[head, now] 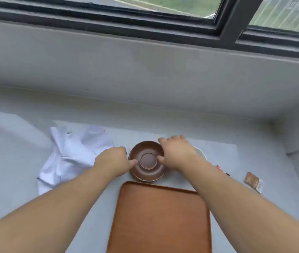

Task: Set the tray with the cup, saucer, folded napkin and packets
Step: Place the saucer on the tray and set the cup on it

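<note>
Head view: desk (218,154) by the window, tray (160,218) bare, nothing set yet. Napkin (73,154) left, crumpled, unfolded. Both hands, left (113,161) and right (177,154), grip the brown saucer (146,159) just beyond the tray. White cup (200,153) mostly hidden. Packets (253,181) right; print unreadable.

We note the saucer (146,160) behind the tray (160,220), the napkin (72,154) left, packets (253,181) right, all on the worktop (236,157).
</note>
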`<control>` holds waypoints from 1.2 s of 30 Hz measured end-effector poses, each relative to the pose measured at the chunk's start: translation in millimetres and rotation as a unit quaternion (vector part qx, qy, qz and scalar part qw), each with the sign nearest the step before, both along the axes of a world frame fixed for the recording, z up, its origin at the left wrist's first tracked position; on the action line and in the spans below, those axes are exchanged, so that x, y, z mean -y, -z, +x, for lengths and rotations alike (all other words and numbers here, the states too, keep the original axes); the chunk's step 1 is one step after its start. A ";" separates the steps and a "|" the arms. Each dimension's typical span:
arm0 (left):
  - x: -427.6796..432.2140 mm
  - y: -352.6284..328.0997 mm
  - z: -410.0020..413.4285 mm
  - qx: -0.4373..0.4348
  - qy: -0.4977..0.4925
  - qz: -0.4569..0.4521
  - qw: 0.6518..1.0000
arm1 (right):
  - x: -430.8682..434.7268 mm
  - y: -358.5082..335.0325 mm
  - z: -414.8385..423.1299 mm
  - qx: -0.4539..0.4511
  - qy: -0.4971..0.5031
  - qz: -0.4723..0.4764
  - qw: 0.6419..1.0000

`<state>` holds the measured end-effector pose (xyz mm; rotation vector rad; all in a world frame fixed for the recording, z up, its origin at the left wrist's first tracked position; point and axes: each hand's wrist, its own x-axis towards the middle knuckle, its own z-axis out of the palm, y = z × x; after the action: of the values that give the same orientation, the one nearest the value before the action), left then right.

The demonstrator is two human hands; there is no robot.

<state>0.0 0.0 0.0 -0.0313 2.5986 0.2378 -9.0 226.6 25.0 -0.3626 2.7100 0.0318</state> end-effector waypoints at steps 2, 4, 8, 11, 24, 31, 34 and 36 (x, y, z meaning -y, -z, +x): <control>-0.5 14.6 1.3 0.016 -0.041 0.018 0.999 | 1.2 13.8 -10.8 0.019 0.005 0.012 1.000; -1.0 28.9 4.6 0.006 -0.071 0.054 0.996 | 0.9 24.1 -18.7 0.028 0.015 0.025 0.999; -3.7 39.7 0.0 0.008 -0.085 0.123 0.989 | 6.7 36.1 -23.9 0.022 0.008 0.038 0.999; 4.6 35.5 -0.1 0.003 -0.098 0.147 0.984 | 11.7 30.2 -25.1 -0.007 0.016 0.019 1.000; 27.2 -20.1 69.6 0.077 -0.069 0.260 0.960 | 6.1 -16.6 108.6 -0.003 0.292 -0.215 0.932; -0.2 12.8 119.4 0.112 0.001 0.231 0.966 | -20.1 29.7 192.4 0.060 0.383 -0.231 0.892; -7.2 25.4 134.8 0.115 0.006 0.235 0.965 | -26.6 41.0 207.6 0.057 0.387 -0.222 0.893; -10.8 30.2 139.8 0.111 0.009 0.226 0.968 | -29.7 44.9 212.1 0.058 0.386 -0.217 0.895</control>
<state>139.8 10.8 -30.2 0.1214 2.2648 0.7686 203.1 256.3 -19.9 0.5934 2.5248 -0.7930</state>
